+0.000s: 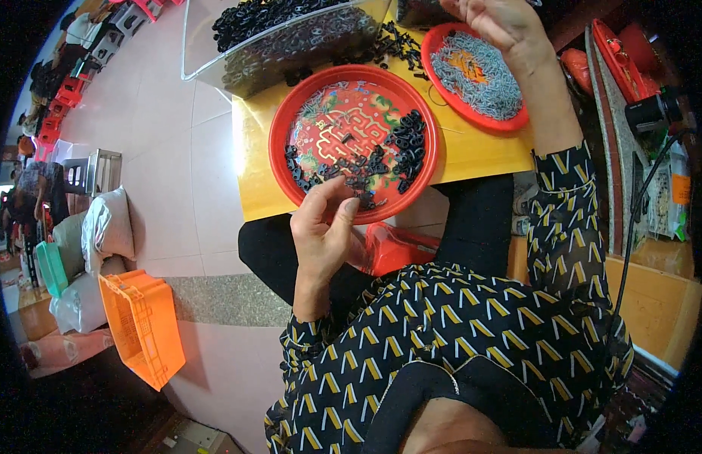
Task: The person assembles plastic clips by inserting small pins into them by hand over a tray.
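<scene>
A round red tray [277,163] with a printed pattern lies on the yellow tabletop, holding small black plastic parts [409,147] and some silvery screws [314,106]. My left hand [320,227] is at its near rim, fingers curled and the thumb close to the index finger. Small dark pieces lie by those fingertips; what the hand grips is too small to make out. My right hand [498,30] is raised at the top edge, beyond a second red tray [487,125] heaped with silvery screws [491,91]. Its fingers are bent, and their tips are partly cut off.
A clear plastic bin [203,72] full of black parts stands at the far left of the yellow tabletop [252,189]. More black parts [400,45] lie scattered beside it. An orange crate [143,325] sits on the floor at left. A black cable [631,227] hangs at right.
</scene>
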Available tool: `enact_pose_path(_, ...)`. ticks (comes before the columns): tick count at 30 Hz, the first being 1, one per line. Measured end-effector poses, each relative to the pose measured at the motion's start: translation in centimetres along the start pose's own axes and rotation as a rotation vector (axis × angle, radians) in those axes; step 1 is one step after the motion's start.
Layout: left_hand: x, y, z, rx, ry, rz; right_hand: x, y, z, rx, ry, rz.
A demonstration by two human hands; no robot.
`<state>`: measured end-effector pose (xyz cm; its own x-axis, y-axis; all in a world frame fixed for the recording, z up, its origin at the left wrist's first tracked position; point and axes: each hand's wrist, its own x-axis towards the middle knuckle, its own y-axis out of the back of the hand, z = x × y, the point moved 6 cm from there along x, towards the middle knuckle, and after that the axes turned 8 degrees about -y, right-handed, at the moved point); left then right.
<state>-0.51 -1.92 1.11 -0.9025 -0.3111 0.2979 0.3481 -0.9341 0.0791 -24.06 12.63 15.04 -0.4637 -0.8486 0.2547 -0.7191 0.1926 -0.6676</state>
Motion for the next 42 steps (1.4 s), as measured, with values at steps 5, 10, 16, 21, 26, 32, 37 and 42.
enact_pose_path(5,-0.1,1.8,-0.7,0.128,-0.023,-0.017,-1.8,1.7,9.4,-1.245,-0.263,0.465)
enact_pose_path(10,1.1,2.0,0.5,0.246,-0.117,-0.026,-2.7,1.5,14.0,-1.721,-0.222,0.438)
enact_pose_path(16,1.1,1.8,0.0,0.258,-0.118,-0.024,-1.3,0.9,16.1,-1.814,-0.08,0.234)
enact_pose_path(21,3.9,1.8,1.3,0.503,-0.352,-0.129,-1.5,0.9,15.9,-1.856,-0.094,0.265)
enact_pose_path(26,6.7,1.9,0.1,0.717,-0.37,-0.213,-3.0,-0.9,17.5,-1.867,-0.245,0.073)
enact_pose_path(32,9.6,-1.2,-1.6,0.715,-0.341,-0.289,-5.5,0.7,17.4,-1.965,-0.291,0.102)
enact_pose_path(37,10.2,-0.9,-3.7,0.808,-0.32,-0.371,-4.6,-1.3,18.1,-1.903,-0.262,0.059)
enact_pose_path(42,10.3,-2.4,-3.7,0.813,-0.323,-0.444,-5.7,-1.2,18.0,-1.888,-0.164,0.071)
